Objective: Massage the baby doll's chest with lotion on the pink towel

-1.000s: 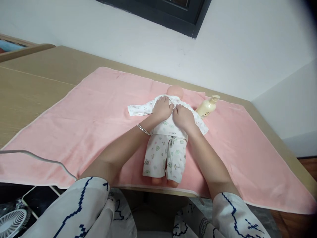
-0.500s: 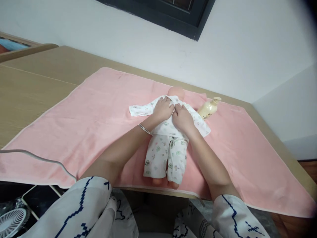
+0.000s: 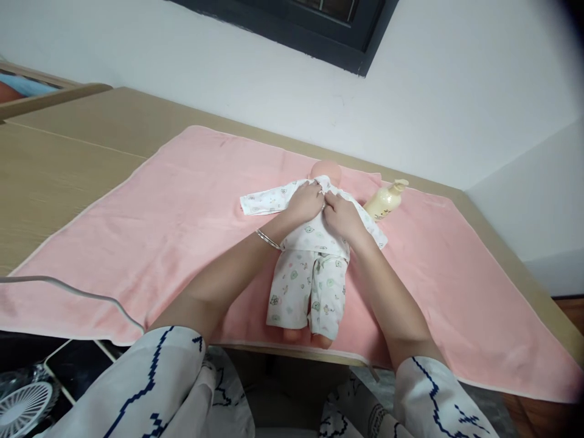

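Observation:
A baby doll point(image 3: 326, 170) lies on its back on a pink towel point(image 3: 191, 176), its feet toward me. It wears a white printed shirt point(image 3: 312, 234) and matching printed trousers point(image 3: 289, 292). At the upper chest, my left hand point(image 3: 306, 201) has its fingers curled on the shirt front, just below the neck. My right hand point(image 3: 343, 214) pinches the shirt front close beside it. The fingertips of both hands nearly meet along the front opening. What exactly lies between the fingers is too small to make out.
A cream pump bottle point(image 3: 385, 199) lies tilted beside the doll's right-hand sleeve. A grey cable point(image 3: 82, 291) crosses the towel at left. The wooden table point(image 3: 68, 164) meets a white wall behind. A white fan point(image 3: 27, 404) stands low at left.
Both hands stay at the doll's chest. The left fingers have drawn in from a flatter spread to a curl, and the right fingers have tightened on the shirt.

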Demonstrator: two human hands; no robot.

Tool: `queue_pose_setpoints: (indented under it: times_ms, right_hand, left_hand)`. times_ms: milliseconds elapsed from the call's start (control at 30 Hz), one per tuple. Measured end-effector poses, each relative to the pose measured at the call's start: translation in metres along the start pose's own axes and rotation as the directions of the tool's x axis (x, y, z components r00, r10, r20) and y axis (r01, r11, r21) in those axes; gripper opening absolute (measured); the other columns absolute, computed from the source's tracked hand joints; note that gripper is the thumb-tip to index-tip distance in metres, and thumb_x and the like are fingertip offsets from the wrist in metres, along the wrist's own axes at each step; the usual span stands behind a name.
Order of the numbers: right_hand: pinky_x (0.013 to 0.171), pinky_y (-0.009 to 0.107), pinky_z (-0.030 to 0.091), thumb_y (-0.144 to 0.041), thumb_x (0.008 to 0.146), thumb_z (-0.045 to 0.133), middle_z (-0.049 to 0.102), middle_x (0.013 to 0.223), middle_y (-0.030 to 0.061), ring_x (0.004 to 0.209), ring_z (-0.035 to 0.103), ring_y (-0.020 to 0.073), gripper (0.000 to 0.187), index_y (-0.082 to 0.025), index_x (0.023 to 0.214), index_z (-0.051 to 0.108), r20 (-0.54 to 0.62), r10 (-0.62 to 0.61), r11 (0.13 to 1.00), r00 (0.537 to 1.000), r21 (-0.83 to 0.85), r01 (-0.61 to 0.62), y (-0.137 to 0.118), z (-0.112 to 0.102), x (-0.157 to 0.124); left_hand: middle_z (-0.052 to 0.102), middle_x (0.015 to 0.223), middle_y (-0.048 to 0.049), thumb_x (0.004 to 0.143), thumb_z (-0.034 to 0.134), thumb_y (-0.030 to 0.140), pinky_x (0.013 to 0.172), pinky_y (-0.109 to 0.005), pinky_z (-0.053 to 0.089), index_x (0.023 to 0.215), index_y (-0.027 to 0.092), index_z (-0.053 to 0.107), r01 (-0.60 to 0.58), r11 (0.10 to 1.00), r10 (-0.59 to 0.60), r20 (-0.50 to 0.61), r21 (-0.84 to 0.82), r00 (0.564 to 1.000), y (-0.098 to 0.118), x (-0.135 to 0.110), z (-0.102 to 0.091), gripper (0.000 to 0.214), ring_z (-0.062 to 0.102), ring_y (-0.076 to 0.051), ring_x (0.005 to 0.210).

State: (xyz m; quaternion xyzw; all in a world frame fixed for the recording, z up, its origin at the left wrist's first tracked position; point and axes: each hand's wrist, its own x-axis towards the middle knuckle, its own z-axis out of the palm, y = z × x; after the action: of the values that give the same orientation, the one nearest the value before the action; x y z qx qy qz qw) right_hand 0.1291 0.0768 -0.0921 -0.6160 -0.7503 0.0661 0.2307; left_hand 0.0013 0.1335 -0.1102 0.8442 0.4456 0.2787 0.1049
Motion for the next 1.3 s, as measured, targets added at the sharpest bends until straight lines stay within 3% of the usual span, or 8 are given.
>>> queue_pose_setpoints:
  times_ms: [167, 333, 600, 733, 900, 1067, 1200, 1300]
  right_hand:
    - [0.11, 0.046, 0.043, -0.023, 0.094, 0.034, 0.067, 0.128, 0.0088, 0.123, 0.058, 0.0291, 0.039, -0.021, 0.118, 0.064, -0.06, 0.003, 0.997, 0.998, 0.082, 0.002, 0.02, 0.001, 0.008]
    - [0.106, 0.049, 0.044, -0.024, 0.096, 0.029, 0.067, 0.118, 0.0145, 0.113, 0.059, 0.0303, 0.037, -0.017, 0.112, 0.06, -0.134, -0.041, 0.999, 0.99, 0.008, 0.043, 0.03, 0.012, 0.014]
    - [0.113, 0.057, 0.037, -0.019, 0.091, 0.037, 0.062, 0.133, 0.0219, 0.132, 0.048, 0.0406, 0.04, -0.008, 0.117, 0.064, -0.12, -0.007, 0.99, 0.993, -0.139, -0.01, -0.014, 0.022, -0.005]
    - [0.119, 0.055, 0.033, -0.022, 0.094, 0.033, 0.054, 0.147, 0.0106, 0.143, 0.04, 0.0332, 0.048, -0.014, 0.134, 0.059, -0.099, 0.0, 1.0, 0.995, -0.009, -0.001, 0.006, 0.021, 0.007]
    - [0.124, 0.054, 0.023, -0.034, 0.099, 0.033, 0.046, 0.155, 0.0073, 0.148, 0.035, 0.0265, 0.051, -0.02, 0.145, 0.049, -0.084, 0.005, 0.995, 0.996, 0.099, 0.003, 0.037, 0.018, 0.021]
    - [0.122, 0.051, 0.029, -0.031, 0.095, 0.038, 0.046, 0.154, 0.0133, 0.147, 0.037, 0.0271, 0.051, -0.015, 0.142, 0.051, -0.162, 0.024, 0.995, 0.986, 0.097, -0.008, 0.024, 0.011, 0.013]
    - [0.123, 0.052, 0.024, -0.028, 0.094, 0.038, 0.027, 0.164, 0.0122, 0.153, 0.022, 0.0268, 0.055, -0.014, 0.147, 0.044, -0.319, 0.019, 0.998, 0.947, 0.059, 0.0, 0.01, 0.008, 0.005]
    - [0.123, 0.057, 0.021, -0.03, 0.095, 0.037, 0.029, 0.163, 0.0119, 0.154, 0.021, 0.0284, 0.054, -0.016, 0.147, 0.045, -0.257, 0.026, 0.999, 0.966, 0.044, -0.015, 0.011, 0.016, 0.008]
  left_hand:
    - [0.053, 0.146, -0.0155, 0.095, 0.035, 0.018, 0.117, -0.048, 0.034, 0.135, 0.008, 0.056, 0.058, 0.992, -0.049, -0.077, 0.111, 0.996, 0.009, -0.008, 0.011, 0.046, 0.045, -0.031, 0.137]
    - [0.062, 0.134, -0.0178, 0.092, 0.038, 0.014, 0.118, -0.045, 0.033, 0.12, 0.007, 0.067, -0.046, 0.985, 0.054, -0.046, 0.164, 0.997, 0.027, -0.016, 0.01, 0.04, 0.051, -0.03, 0.133]
    - [0.059, 0.142, -0.0113, 0.094, 0.034, 0.016, 0.119, -0.038, 0.034, 0.128, 0.011, 0.062, 0.045, 0.999, -0.045, 0.015, 0.006, 0.999, -0.016, 0.009, 0.004, 0.045, 0.052, -0.023, 0.133]
    - [0.057, 0.145, -0.0115, 0.094, 0.036, 0.018, 0.12, -0.043, 0.033, 0.133, 0.012, 0.06, 0.074, 0.996, -0.07, -0.082, 0.041, 0.994, -0.011, 0.003, 0.013, 0.046, 0.05, -0.026, 0.135]
    - [0.059, 0.144, -0.0059, 0.096, 0.041, 0.022, 0.121, -0.04, 0.033, 0.135, 0.015, 0.06, 0.12, 0.993, -0.12, -0.17, -0.011, 0.978, -0.003, -0.007, 0.02, 0.045, 0.048, -0.025, 0.138]
    - [0.061, 0.142, -0.0079, 0.1, 0.036, 0.027, 0.122, -0.039, 0.033, 0.132, 0.012, 0.061, 0.202, 0.977, -0.213, -0.237, -0.067, 0.948, -0.006, -0.008, 0.023, 0.044, 0.049, -0.024, 0.138]
    - [0.061, 0.14, -0.0101, 0.103, 0.028, 0.03, 0.121, -0.04, 0.033, 0.132, 0.01, 0.06, 0.214, 0.972, -0.231, -0.269, -0.092, 0.935, -0.005, -0.01, 0.022, 0.047, 0.051, -0.023, 0.136]
    - [0.063, 0.137, -0.0133, 0.104, 0.027, 0.03, 0.121, -0.038, 0.033, 0.132, 0.007, 0.059, 0.22, 0.971, -0.238, -0.29, -0.093, 0.927, -0.002, -0.012, 0.021, 0.049, 0.053, -0.024, 0.133]
